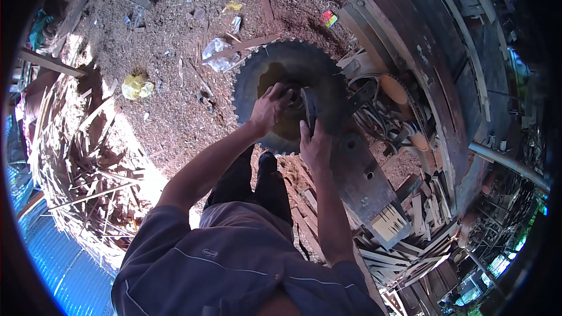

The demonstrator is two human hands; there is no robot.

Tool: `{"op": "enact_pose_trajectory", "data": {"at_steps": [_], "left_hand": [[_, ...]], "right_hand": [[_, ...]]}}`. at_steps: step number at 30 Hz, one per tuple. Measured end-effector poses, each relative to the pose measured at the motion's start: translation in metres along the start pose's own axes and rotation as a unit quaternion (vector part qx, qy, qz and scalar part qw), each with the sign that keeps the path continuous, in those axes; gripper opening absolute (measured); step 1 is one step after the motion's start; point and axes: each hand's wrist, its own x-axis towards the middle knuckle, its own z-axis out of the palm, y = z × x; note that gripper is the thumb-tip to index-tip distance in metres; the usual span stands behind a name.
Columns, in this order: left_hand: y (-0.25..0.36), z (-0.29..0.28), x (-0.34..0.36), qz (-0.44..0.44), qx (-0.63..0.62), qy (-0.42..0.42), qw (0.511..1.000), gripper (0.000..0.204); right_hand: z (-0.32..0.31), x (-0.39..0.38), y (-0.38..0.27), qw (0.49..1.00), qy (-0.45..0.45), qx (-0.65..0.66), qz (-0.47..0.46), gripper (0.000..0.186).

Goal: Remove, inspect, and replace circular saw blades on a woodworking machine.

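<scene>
In the head view, just ahead of me, the left hand [271,109] curls at the hub [297,102] of a large toothed saw blade [295,57], sawdust-strewn ground [175,41] beyond; whether its fingers pinch anything, I cannot tell. The right hand [317,147] grips a dark tool [310,105] beside it; hub work seems underway, calling for steady pressure clear of the teeth.

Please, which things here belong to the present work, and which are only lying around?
In the work:
toothed saw blade, left hand at its centre
dark tool in the right hand

Lying around:
clear plastic
crumpled yellow scrap
heaped wood strips
</scene>
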Motion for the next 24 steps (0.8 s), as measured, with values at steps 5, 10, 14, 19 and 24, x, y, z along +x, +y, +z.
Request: {"op": "enact_pose_trajectory", "data": {"at_steps": [5,10,14,19,24], "left_hand": [[0.000,0.002,-0.016,0.005,0.018,0.008,1.000,0.039],[0.002,0.008,-0.025,0.028,0.067,0.008,0.997,0.041],[0.001,0.008,-0.024,0.025,0.051,-0.015,0.998,0.040],[-0.002,0.008,-0.025,0.031,0.041,-0.017,0.999,0.041],[-0.002,0.009,-0.026,0.037,0.024,-0.009,0.999,0.041]], "right_hand": [[0.002,0.002,-0.013,0.995,0.060,0.046,-0.059,0.038],[0.020,0.008,0.007,0.998,-0.047,0.019,0.029,0.039],[0.021,0.006,0.011,0.994,0.058,0.047,-0.078,0.039],[0.022,0.006,0.003,0.997,-0.066,0.026,0.036,0.039],[0.021,0.007,0.003,0.994,0.063,0.023,-0.089,0.038]]}}
